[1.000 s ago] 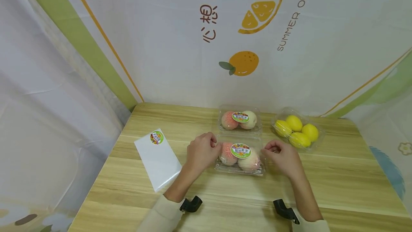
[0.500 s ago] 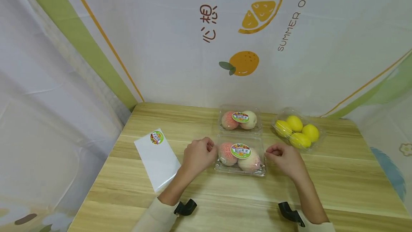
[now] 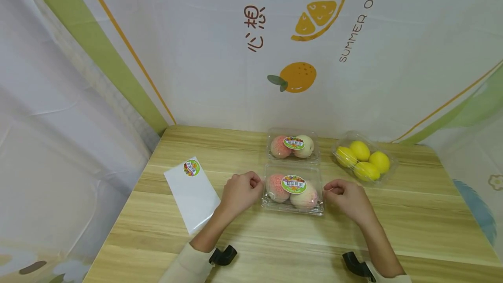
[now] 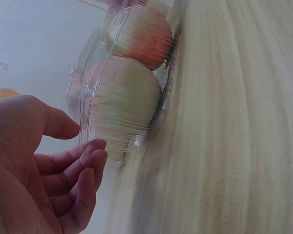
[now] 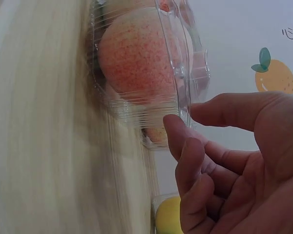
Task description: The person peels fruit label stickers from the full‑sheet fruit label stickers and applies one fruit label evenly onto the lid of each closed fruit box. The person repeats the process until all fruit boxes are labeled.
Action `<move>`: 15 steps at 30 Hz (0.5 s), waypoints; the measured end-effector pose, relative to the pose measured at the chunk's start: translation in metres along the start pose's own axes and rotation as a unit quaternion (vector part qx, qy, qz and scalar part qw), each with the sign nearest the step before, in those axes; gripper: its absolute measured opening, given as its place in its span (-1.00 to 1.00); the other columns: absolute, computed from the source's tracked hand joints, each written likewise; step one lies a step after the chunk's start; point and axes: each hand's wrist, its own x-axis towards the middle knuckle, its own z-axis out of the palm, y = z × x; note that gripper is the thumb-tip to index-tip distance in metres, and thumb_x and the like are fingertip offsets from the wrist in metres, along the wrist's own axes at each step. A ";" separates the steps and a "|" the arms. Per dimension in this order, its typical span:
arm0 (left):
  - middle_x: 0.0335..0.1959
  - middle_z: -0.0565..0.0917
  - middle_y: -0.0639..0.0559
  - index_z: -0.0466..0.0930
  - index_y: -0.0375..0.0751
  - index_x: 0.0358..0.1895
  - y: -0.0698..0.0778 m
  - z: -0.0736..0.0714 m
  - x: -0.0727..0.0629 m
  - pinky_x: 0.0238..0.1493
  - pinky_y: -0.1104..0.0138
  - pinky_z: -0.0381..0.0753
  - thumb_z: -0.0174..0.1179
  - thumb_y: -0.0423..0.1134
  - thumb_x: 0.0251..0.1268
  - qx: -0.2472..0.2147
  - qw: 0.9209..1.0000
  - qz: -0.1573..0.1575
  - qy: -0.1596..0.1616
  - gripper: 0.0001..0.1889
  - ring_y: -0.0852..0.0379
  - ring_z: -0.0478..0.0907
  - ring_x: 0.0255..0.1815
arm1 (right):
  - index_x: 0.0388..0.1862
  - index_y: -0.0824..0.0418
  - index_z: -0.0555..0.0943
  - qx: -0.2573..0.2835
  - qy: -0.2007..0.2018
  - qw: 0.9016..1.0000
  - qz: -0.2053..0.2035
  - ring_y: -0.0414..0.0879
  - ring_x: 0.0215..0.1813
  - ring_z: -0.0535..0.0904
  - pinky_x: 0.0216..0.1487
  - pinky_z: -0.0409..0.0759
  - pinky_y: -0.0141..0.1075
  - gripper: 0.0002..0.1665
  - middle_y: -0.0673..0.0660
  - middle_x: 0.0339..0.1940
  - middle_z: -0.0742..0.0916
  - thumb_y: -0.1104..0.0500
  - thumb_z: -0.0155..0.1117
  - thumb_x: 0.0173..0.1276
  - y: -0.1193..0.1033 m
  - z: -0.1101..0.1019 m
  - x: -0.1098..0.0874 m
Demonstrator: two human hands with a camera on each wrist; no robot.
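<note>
A clear plastic clamshell box (image 3: 275, 208) stands near the table's middle, its lid down, with two peaches inside. A round fruit label (image 3: 294, 184) sits on its lid. My left hand (image 3: 240, 191) is at the box's left side, thumb and forefinger pinching the rim. On the opposite side, my right hand (image 3: 349, 198) pinches the rim the same way. In the left wrist view, a pale peach (image 4: 127, 92) shows through the wall nearest the left fingers. The right wrist view shows a pinker peach (image 5: 136, 56) close to the right fingertips.
Right behind stands a second labelled peach box (image 3: 271, 160). A clear box (image 3: 387, 177) with several lemons (image 3: 366, 170) is at the back right. A white sheet (image 3: 194, 206) bearing one round label (image 3: 191, 167) lies left on the wooden table (image 3: 291, 248). A printed curtain (image 3: 220, 77) hangs behind.
Both hands have drawn outward and slightly toward me, from the lid's upper side edges down to the rim. The box has barely shifted; everything else stays in place.
</note>
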 end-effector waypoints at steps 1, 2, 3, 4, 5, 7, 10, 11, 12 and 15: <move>-0.57 0.65 0.25 0.77 -0.09 -0.36 0.000 -0.001 0.000 -0.55 0.28 0.52 0.29 -0.22 0.37 0.001 1.000 -0.001 -0.001 -0.87 0.30 0.50 -0.63 | -0.11 0.31 0.79 0.000 -0.001 1.000 0.001 -0.10 -0.28 0.66 -0.29 0.58 -0.27 -0.81 0.06 -0.33 0.82 0.18 0.49 0.46 0.000 0.000 0.000; -0.57 0.64 0.25 0.77 -0.09 -0.36 0.000 -0.001 0.000 -0.55 0.28 0.52 0.29 -0.22 0.37 0.001 1.000 -0.003 -0.003 -0.87 0.30 0.49 -0.63 | -0.11 0.30 0.79 -0.001 -0.002 1.000 0.003 -0.10 -0.28 0.66 -0.28 0.58 -0.27 -0.81 0.05 -0.33 0.82 0.17 0.50 0.46 -0.001 0.001 0.000; -0.57 0.64 0.25 0.77 -0.09 -0.36 0.000 -0.002 -0.001 -0.55 0.28 0.52 0.29 -0.22 0.37 0.001 1.000 -0.003 -0.004 -0.86 0.30 0.49 -0.63 | -0.11 0.30 0.79 -0.001 -0.004 1.000 0.003 -0.10 -0.28 0.65 -0.28 0.58 -0.27 -0.80 0.06 -0.33 0.82 0.17 0.50 0.45 -0.001 0.001 0.000; -0.57 0.64 0.25 0.77 -0.08 -0.36 0.000 -0.002 -0.001 -0.55 0.28 0.52 0.28 -0.22 0.37 0.002 1.000 -0.004 -0.004 -0.86 0.30 0.50 -0.63 | -0.11 0.30 0.79 -0.001 -0.005 1.000 0.003 -0.11 -0.28 0.65 -0.27 0.57 -0.26 -0.80 0.06 -0.33 0.82 0.17 0.51 0.45 -0.002 0.002 0.000; -0.57 0.64 0.25 0.77 -0.08 -0.36 0.000 -0.003 -0.001 -0.54 0.28 0.52 0.28 -0.23 0.36 0.003 1.000 -0.004 -0.003 -0.86 0.30 0.50 -0.62 | -0.12 0.30 0.79 -0.001 -0.006 1.000 0.003 -0.11 -0.28 0.64 -0.27 0.56 -0.26 -0.80 0.05 -0.33 0.82 0.16 0.51 0.44 -0.002 0.002 0.000; -0.57 0.65 0.24 0.77 -0.08 -0.36 0.000 -0.005 -0.001 -0.53 0.27 0.53 0.26 -0.23 0.36 0.004 1.000 -0.005 0.001 -0.86 0.30 0.50 -0.62 | -0.12 0.30 0.79 -0.001 -0.010 1.000 0.002 -0.12 -0.30 0.64 -0.28 0.56 -0.26 -0.78 0.04 -0.34 0.81 0.15 0.52 0.44 -0.003 0.004 0.001; -0.56 0.65 0.24 0.78 -0.07 -0.37 -0.002 -0.007 -0.002 -0.53 0.27 0.54 0.25 -0.25 0.34 0.008 1.000 -0.006 0.007 -0.86 0.30 0.50 -0.61 | -0.13 0.30 0.79 0.001 -0.015 1.000 0.003 -0.12 -0.31 0.63 -0.29 0.56 -0.26 -0.78 0.03 -0.36 0.80 0.15 0.53 0.43 -0.006 0.007 0.001; -0.57 0.65 0.24 0.78 -0.08 -0.36 -0.003 -0.008 -0.001 -0.53 0.27 0.54 0.25 -0.25 0.34 0.009 1.000 -0.006 0.009 -0.85 0.30 0.50 -0.61 | -0.14 0.30 0.79 0.000 -0.018 1.000 0.004 -0.12 -0.31 0.63 -0.29 0.56 -0.26 -0.78 0.02 -0.36 0.80 0.14 0.52 0.43 -0.006 0.008 0.002; -0.57 0.65 0.24 0.79 -0.08 -0.36 -0.003 -0.009 -0.001 -0.53 0.28 0.54 0.24 -0.25 0.35 0.010 1.000 -0.006 0.011 -0.85 0.29 0.50 -0.62 | -0.14 0.30 0.79 0.000 -0.020 1.000 0.005 -0.11 -0.31 0.64 -0.28 0.56 -0.26 -0.78 0.02 -0.36 0.80 0.14 0.53 0.43 -0.007 0.009 0.002; -0.57 0.64 0.23 0.79 -0.11 -0.35 -0.005 -0.011 -0.001 -0.55 0.28 0.54 0.24 -0.27 0.35 0.014 1.000 -0.005 0.014 -0.85 0.29 0.49 -0.63 | -0.15 0.29 0.79 0.003 -0.027 1.000 0.006 -0.11 -0.30 0.64 -0.27 0.57 -0.26 -0.78 0.02 -0.36 0.79 0.14 0.53 0.42 -0.009 0.011 0.002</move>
